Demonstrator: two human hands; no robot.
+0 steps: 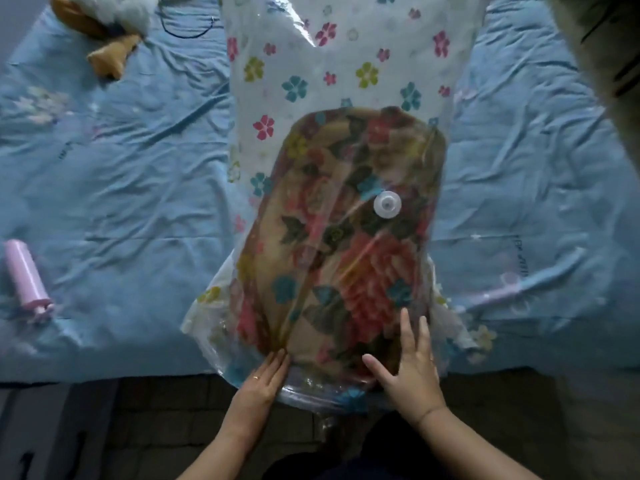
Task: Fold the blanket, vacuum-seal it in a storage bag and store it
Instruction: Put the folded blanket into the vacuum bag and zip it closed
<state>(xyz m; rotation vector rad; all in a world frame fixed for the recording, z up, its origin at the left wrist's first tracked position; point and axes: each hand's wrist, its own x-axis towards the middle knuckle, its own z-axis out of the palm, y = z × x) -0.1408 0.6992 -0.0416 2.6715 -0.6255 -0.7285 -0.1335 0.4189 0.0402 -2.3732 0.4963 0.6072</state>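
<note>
A folded blanket (349, 244) with a red and brown flower pattern lies inside a clear storage bag (343, 64) printed with small coloured flowers. The bag stretches across the bed, its near end hanging over the bed's front edge. A round white valve (387, 205) sits on top of the bag over the blanket. My left hand (266, 375) rests flat with straight fingers on the bag's near left corner. My right hand (412, 365) presses flat on the bag over the blanket's near right end, fingers spread.
The bed is covered by a wrinkled blue sheet (121, 202). A pink hand pump (27, 278) lies at the left. A plush toy (100, 26) and a thin dark cord (188, 29) lie at the far left. Dark floor (138, 427) shows below the bed edge.
</note>
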